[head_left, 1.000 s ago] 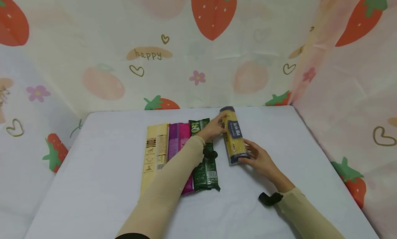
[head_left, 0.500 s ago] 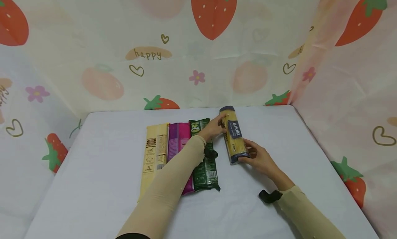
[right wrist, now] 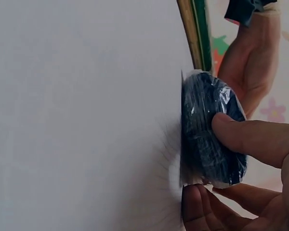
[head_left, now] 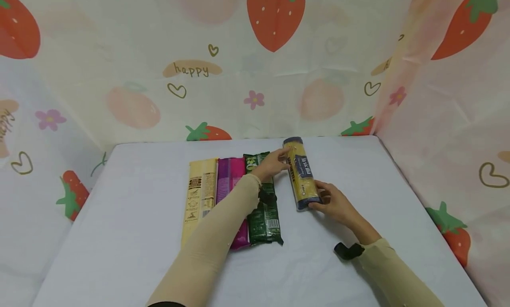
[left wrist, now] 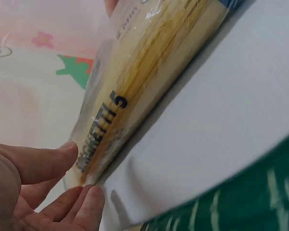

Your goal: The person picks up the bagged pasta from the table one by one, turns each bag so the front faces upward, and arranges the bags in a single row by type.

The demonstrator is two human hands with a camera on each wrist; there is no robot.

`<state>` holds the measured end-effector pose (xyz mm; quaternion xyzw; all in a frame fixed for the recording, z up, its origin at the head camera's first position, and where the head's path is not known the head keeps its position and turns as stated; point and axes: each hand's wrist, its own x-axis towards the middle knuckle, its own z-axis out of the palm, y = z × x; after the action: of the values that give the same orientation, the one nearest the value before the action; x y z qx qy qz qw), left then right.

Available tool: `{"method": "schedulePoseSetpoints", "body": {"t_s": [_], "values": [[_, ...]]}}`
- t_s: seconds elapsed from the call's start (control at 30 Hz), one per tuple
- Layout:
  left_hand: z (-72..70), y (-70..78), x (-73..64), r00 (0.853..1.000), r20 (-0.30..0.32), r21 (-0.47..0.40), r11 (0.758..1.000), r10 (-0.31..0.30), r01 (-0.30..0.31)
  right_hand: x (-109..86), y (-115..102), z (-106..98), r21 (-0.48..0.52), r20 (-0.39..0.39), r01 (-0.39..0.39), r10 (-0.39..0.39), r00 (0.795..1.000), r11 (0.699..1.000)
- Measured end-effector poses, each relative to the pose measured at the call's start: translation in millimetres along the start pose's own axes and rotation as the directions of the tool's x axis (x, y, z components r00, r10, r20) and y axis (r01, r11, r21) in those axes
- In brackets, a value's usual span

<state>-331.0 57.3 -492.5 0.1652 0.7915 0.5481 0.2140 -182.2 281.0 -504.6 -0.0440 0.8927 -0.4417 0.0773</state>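
A clear-wrapped pack of spaghetti (head_left: pixel 300 178) with dark blue ends lies slightly aslant on the white table, right of the other packs. My left hand (head_left: pixel 272 165) holds its left side near the far end; in the left wrist view the thumb (left wrist: pixel 48 161) is against the wrapper and the fingers curl at the lower edge. My right hand (head_left: pixel 334 205) grips the near end. In the right wrist view its thumb presses the blue end (right wrist: pixel 212 134), with the other fingers along the side at table level. Printed lettering runs down the pack's left side.
Left of the spaghetti lie a green pack (head_left: pixel 264 225), a magenta and purple pack (head_left: pixel 231 176) and a cream pack (head_left: pixel 199 183), side by side. My left forearm crosses over them. Strawberry-print curtains (head_left: pixel 255 76) stand around the white table (head_left: pixel 131 200).
The spaghetti pack has rolled slightly to the right, so more of its left-side lettering shows in the head view. Both hands stay at nearly the same spots; the other packs lie still.
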Motion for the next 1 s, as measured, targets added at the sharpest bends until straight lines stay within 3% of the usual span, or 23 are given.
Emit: {"method": "schedulePoseSetpoints", "body": {"t_s": [0.3, 0.43, 0.77, 1.0], "values": [[-29.1, 2.3, -21.0, 0.998, 0.050, 0.151, 0.987, 0.041, -0.048, -1.2, -2, -1, -0.052, 0.020, -0.002, 0.003, 1.000, 0.999], [-44.2, 1.2, -29.6, 0.996, 0.064, 0.180, 0.981, 0.069, -0.080, -2.8, -11, 0, -0.069, 0.020, -0.022, 0.023, 1.000, 0.997], [-71.1, -5.9, -43.9, 0.996, 0.018, 0.324, 0.942, 0.084, -0.086, -7.8, -32, 12, -0.171, -0.032, -0.021, 0.015, 0.999, 0.985], [-85.1, -12.9, -50.4, 0.998, 0.006, 0.417, 0.907, 0.066, -0.063, -12.3, -41, 23, -0.203, -0.061, 0.060, -0.074, 0.995, 0.977]]}}
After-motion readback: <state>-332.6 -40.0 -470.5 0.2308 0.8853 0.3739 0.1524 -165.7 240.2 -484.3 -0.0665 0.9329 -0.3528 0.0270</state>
